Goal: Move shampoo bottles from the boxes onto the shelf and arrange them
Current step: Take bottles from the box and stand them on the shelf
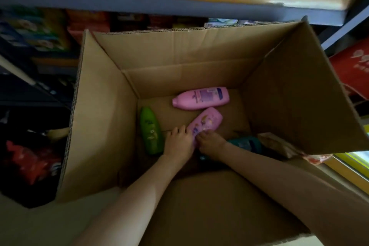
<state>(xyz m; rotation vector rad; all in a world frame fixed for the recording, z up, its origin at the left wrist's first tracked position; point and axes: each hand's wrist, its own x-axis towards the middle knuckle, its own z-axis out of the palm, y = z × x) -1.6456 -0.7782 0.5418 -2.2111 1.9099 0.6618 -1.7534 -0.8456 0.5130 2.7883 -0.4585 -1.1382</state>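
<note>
— What have you got in the cardboard box (103, 118)?
— I see a lilac bottle (205, 121) with a printed label, on the box floor, long axis diagonal, base toward far right.
— Hands?
— My left hand (178, 142) and right hand (209, 144) both grip its near end.

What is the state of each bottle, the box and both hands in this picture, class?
Cardboard box: open, flaps up.
Pink bottle: lying flat, untouched.
Lilac bottle: lying, gripped at its near end.
Green bottle: lying, untouched.
Teal bottle: lying, partly hidden.
Left hand: on lilac bottle.
Right hand: on lilac bottle.
</note>
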